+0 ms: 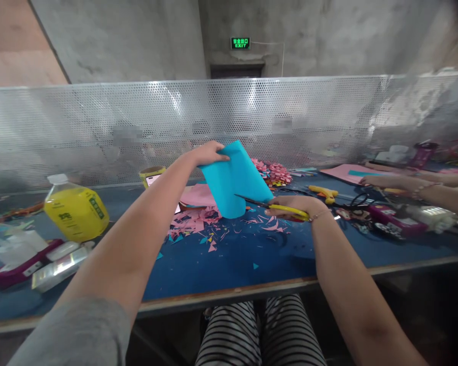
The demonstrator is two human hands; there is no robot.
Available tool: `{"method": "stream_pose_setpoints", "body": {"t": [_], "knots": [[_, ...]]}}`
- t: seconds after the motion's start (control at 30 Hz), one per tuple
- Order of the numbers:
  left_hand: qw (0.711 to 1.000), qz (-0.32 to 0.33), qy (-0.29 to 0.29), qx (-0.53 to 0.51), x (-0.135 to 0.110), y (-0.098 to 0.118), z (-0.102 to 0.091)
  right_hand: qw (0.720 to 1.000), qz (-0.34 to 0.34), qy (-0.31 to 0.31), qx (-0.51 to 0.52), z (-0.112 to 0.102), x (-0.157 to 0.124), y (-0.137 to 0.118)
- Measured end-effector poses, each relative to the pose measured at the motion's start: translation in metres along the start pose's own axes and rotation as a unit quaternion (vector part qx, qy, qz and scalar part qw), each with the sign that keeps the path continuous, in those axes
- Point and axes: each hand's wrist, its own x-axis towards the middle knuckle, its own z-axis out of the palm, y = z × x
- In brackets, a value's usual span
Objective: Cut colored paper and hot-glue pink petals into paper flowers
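A sheet of blue paper [232, 175] hangs above the table, its near edge curling downward. My left hand [209, 153] pinches its upper left corner, thumb on top. In my right hand [293, 206] are scissors with yellow handles [288, 209], the fingers wrapped round them. The dark blades point left and lie at the lower part of the sheet, partly in a slit there. Below the paper, pink paper scraps [194, 221] and small blue and yellow bits are scattered on the blue tabletop [229, 269].
A bottle of yellow liquid [78, 208] and a purple tissue box [23, 264] stand at left. Pink paper flowers [277, 173] lie behind the sheet. At right are a yellow glue gun [323, 193], pink sheets [345, 173] and another person's hand [381, 182]. A perforated metal screen [168, 132] borders the back.
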Motion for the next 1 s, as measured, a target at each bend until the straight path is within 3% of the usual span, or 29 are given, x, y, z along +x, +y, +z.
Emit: {"method": "stream_pose_setpoints", "body": {"t": [0.2, 0.43, 0.57, 0.7, 0.9, 1.0], "knots": [[0.999, -0.004, -0.036, -0.021, 0.015, -0.017, 0.009, 1.000, -0.002, -0.008, -0.006, -0.002, 0.007, 0.008], [0.987, -0.030, -0.081, -0.133, 0.017, -0.046, 0.028, 0.999, 0.013, -0.018, 0.040, 0.009, 0.024, 0.009], [0.970, -0.051, -0.125, -0.200, 0.015, -0.057, 0.034, 0.999, -0.014, -0.034, 0.031, 0.013, 0.024, 0.004], [0.961, -0.062, -0.155, -0.222, 0.016, -0.055, 0.030, 0.996, -0.042, -0.059, 0.051, 0.014, 0.024, 0.004], [0.966, -0.028, -0.191, -0.174, 0.019, -0.040, 0.016, 0.993, -0.081, -0.071, 0.044, 0.019, 0.023, -0.003], [0.982, -0.019, -0.161, -0.097, 0.021, -0.033, 0.007, 0.993, -0.104, -0.047, 0.038, 0.022, 0.022, -0.007]]}}
